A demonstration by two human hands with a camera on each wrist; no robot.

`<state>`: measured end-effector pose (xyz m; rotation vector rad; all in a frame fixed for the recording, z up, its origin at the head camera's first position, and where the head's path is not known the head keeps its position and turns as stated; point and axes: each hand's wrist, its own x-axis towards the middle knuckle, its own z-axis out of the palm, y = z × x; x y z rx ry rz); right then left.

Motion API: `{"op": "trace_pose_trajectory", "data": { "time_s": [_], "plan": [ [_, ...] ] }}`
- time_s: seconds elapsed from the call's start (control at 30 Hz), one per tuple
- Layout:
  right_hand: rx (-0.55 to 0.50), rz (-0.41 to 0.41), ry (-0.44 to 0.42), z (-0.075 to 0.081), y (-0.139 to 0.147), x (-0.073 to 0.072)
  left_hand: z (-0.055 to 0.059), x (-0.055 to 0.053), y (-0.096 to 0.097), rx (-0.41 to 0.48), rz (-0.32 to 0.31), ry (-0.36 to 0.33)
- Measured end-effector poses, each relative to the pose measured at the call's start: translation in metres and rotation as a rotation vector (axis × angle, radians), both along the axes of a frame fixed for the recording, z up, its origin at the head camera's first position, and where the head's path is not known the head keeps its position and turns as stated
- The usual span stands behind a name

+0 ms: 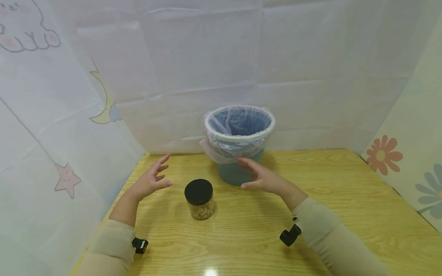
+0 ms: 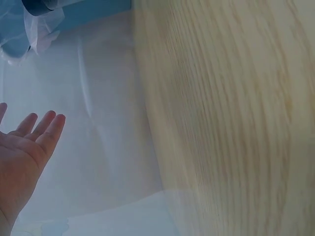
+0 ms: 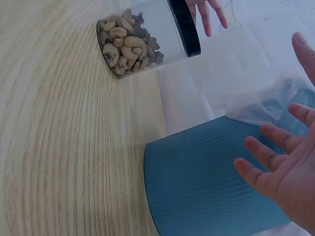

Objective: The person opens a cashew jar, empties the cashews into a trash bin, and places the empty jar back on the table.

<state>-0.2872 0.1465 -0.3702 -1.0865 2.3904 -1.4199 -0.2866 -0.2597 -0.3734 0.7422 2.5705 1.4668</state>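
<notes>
A clear jar (image 1: 200, 199) with a black screw lid (image 1: 198, 191) stands upright on the table, partly filled with cashew nuts (image 3: 129, 46). To its left my left hand (image 1: 152, 180) hovers with fingers spread, apart from the jar and holding nothing. My right hand (image 1: 264, 178) is on the other side, fingers extended and parted, palm facing inward, also holding nothing. In the head view it overlaps the front of a blue bin (image 1: 228, 172). The right wrist view shows the right hand (image 3: 290, 162) in front of the bin's ribbed side.
The bin has a white rim (image 1: 269, 132) and a thin clear plastic liner (image 1: 215, 151) folded over it, and stands near the back edge of the wood-grain table (image 1: 345, 214). Pale sheets (image 1: 193, 57) printed with cartoons and flowers enclose the table behind and at both sides.
</notes>
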Motion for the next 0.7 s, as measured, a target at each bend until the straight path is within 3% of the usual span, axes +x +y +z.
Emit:
{"op": "trace_pose_trajectory", "data": {
  "time_s": [0.63,0.7],
  "plan": [
    [-0.009,0.027,-0.043,-0.007,-0.021,-0.001,-0.007,0.001,0.007,0.033,-0.055,-0.008],
    [-0.012,0.031,-0.060,-0.001,-0.023,0.004,-0.008,0.001,0.008,0.032,-0.064,-0.007]
  ]
}}
